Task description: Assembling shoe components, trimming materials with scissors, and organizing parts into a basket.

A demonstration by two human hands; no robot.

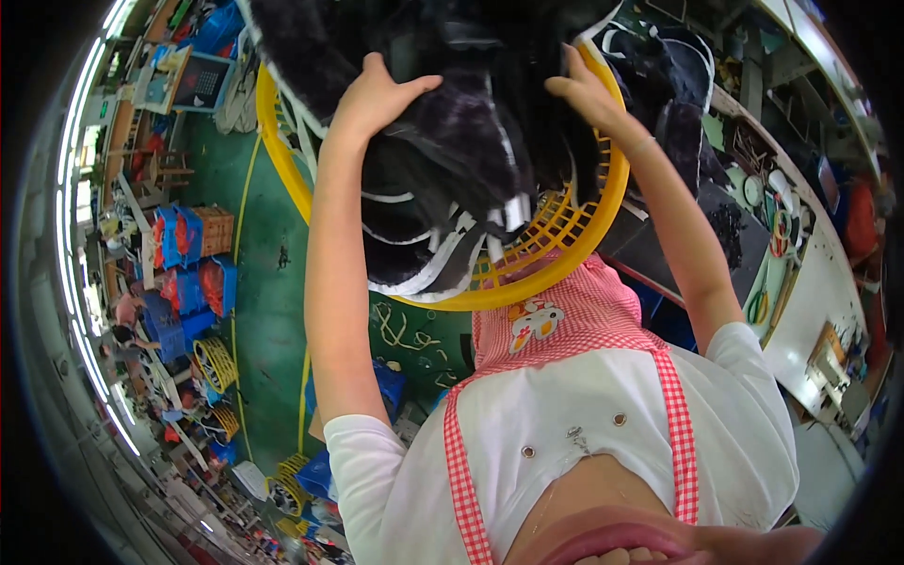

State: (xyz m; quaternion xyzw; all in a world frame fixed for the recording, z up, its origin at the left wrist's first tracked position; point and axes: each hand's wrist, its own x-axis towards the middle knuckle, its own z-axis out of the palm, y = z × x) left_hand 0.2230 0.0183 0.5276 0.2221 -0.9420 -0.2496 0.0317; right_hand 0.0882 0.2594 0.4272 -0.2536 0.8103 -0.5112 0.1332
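A bundle of black plush fabric pieces (pixel 471 122) with white edges lies in and over a round yellow plastic basket (pixel 617 193) in front of me. My left hand (pixel 381 99) grips the bundle's left side, its thumb pointing inward across the fabric. On the opposite side my right hand (pixel 584 89) holds the fabric, close to the basket's right rim. Some of the fingers of both hands are hidden by the pile. White-edged pieces hang down into the basket, whose open lattice shows at the near right.
More black fabric (pixel 683 113) lies beyond the basket at the right. Beside my right arm, a workbench (pixel 810 282) carries green-handled scissors (pixel 758 306). Off to the left, blue crates (pixel 179 235) and several yellow baskets (pixel 215 365) stand on the green floor (pixel 268 311).
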